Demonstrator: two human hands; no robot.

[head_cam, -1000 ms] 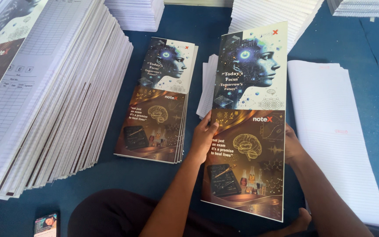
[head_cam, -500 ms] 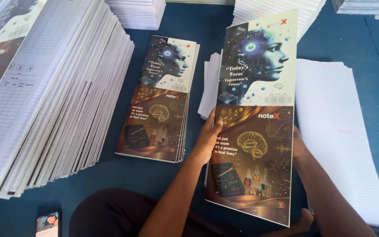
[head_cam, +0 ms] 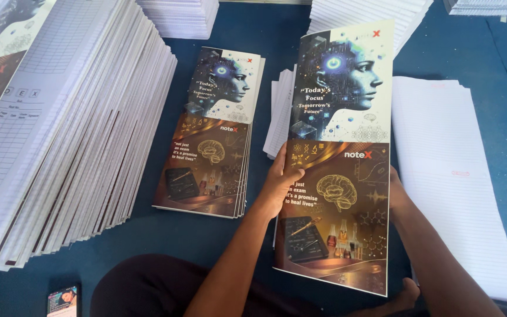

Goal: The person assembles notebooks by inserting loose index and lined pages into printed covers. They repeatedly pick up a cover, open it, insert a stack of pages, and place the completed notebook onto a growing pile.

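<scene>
1. Left hand [head_cam: 281, 183] clamps the left edge of the printed cover sheet [head_cam: 338, 158], thumb over the front.
2. Right hand [head_cam: 395, 189] sits mostly behind the right edge; it seems to grip, fingers hidden.
3. The sheet runs lengthwise away from the person, held between both hands and tilted above the blue surface [head_cam: 277, 29].
4. Left lies a stack of matching covers [head_cam: 209, 135]; right, ruled white paper [head_cam: 450, 176]; beneath, loose pages [head_cam: 278, 114], partly covered.
5. Far left: a leaning notebook pile [head_cam: 71, 135], cut off.
</scene>
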